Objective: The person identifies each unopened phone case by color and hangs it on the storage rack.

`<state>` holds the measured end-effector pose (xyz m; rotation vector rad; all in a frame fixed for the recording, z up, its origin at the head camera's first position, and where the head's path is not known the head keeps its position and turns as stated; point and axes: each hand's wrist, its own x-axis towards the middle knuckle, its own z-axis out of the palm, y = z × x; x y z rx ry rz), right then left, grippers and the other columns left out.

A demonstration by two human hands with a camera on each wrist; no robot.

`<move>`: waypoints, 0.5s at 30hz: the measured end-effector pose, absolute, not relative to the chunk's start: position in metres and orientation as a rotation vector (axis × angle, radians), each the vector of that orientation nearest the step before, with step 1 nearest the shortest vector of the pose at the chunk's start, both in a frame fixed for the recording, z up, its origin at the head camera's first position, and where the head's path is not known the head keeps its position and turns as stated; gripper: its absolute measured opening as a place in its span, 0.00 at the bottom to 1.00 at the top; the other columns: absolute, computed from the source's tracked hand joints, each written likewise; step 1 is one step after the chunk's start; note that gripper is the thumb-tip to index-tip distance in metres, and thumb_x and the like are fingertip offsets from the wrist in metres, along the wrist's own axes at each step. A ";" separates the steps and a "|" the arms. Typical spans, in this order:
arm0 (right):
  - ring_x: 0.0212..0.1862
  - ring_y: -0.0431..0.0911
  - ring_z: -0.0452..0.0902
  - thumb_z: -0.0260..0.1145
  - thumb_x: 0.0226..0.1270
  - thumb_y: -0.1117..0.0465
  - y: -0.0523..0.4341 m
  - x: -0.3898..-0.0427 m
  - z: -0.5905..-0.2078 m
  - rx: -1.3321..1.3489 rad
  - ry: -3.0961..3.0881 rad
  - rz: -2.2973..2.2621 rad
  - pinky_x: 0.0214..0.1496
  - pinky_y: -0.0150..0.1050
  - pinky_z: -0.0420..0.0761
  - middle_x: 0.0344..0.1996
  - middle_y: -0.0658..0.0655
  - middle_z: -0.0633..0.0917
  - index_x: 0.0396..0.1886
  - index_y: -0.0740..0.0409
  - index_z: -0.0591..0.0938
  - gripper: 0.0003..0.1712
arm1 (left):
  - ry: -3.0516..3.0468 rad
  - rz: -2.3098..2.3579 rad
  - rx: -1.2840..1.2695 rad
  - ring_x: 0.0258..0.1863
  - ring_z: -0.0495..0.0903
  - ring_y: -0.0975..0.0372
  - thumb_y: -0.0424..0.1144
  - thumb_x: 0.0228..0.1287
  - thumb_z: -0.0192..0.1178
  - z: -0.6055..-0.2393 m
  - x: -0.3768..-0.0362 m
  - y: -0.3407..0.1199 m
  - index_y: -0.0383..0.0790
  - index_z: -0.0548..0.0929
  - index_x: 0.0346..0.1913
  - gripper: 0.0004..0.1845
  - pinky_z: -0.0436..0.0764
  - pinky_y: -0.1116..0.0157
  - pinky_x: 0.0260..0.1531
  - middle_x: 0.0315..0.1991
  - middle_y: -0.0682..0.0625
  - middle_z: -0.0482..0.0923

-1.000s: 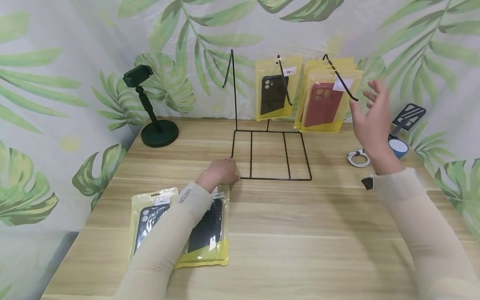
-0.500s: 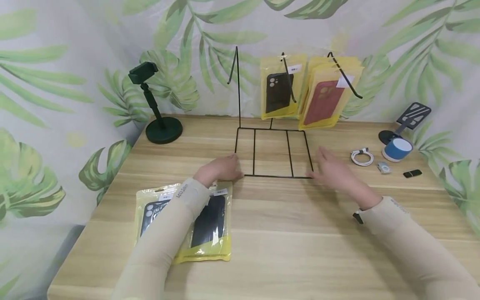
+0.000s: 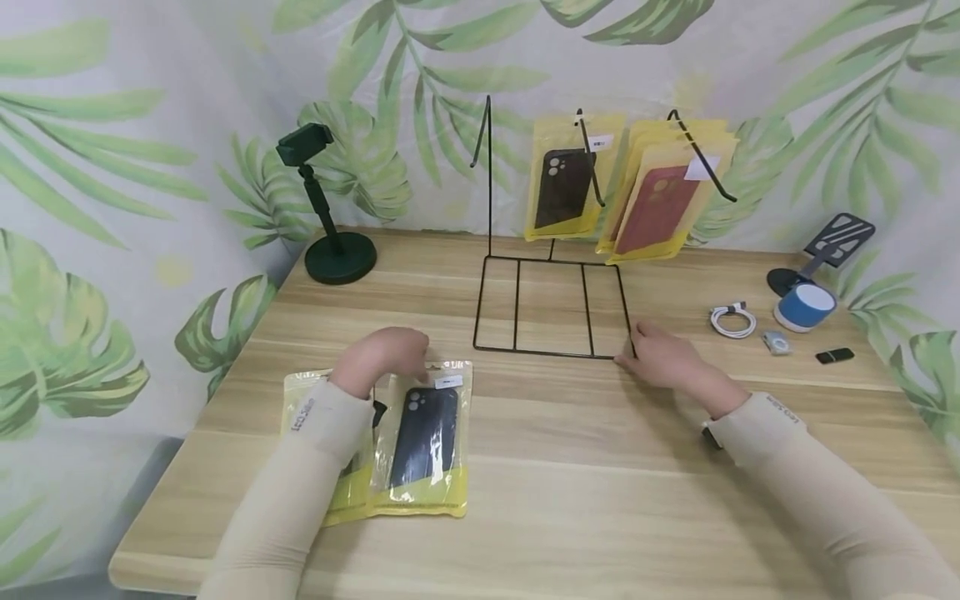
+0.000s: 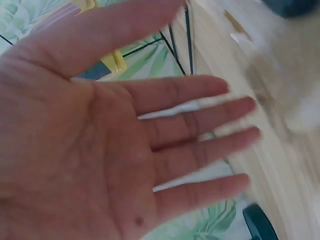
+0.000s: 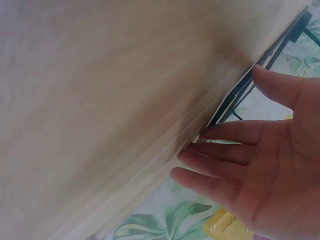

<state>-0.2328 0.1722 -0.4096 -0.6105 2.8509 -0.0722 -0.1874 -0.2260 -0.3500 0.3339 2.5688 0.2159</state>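
Closest to the camera are two yellow-bagged phone cases lying flat on the wooden surface (image 3: 570, 467). The black case pack (image 3: 424, 439) on the right is in full view; the second pack (image 3: 330, 450) to its left is mostly hidden under the left sleeve. The left hand (image 3: 381, 357) hovers just over the top edge of those packs, and the left wrist view shows its fingers (image 4: 200, 130) straight and spread apart, palm bare, gripping nothing.

A bit further in, the right hand (image 3: 663, 358) rests on the surface at the front right corner of the black wire display rack (image 3: 551, 307). Its fingers (image 5: 225, 152) are loosely extended and a little apart, tips right at the base wire, not wrapped around it.

Off to the right sit a coiled white cable (image 3: 732, 320), a small clip-like gadget (image 3: 776, 342), a black USB stick (image 3: 834, 356), a blue round speaker (image 3: 805, 307) and a black tilted stand (image 3: 821, 250).

At the back, the rack's hooks carry a hanging black case pack (image 3: 567, 187) and a hanging stack with a red case in front (image 3: 660, 204). Far left stands a dark green phone holder (image 3: 330, 217), all of it against a leaf-print backdrop (image 3: 150, 125).
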 end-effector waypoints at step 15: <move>0.64 0.69 0.71 0.55 0.76 0.46 0.171 -0.233 -0.403 -0.634 2.843 -0.026 0.63 0.63 0.76 0.63 0.76 0.74 0.59 0.74 0.78 0.33 | 2.807 0.011 0.339 0.41 0.80 0.46 0.30 0.60 0.59 -0.370 -0.170 -0.234 0.26 0.79 0.52 0.17 0.83 0.51 0.43 0.42 0.35 0.82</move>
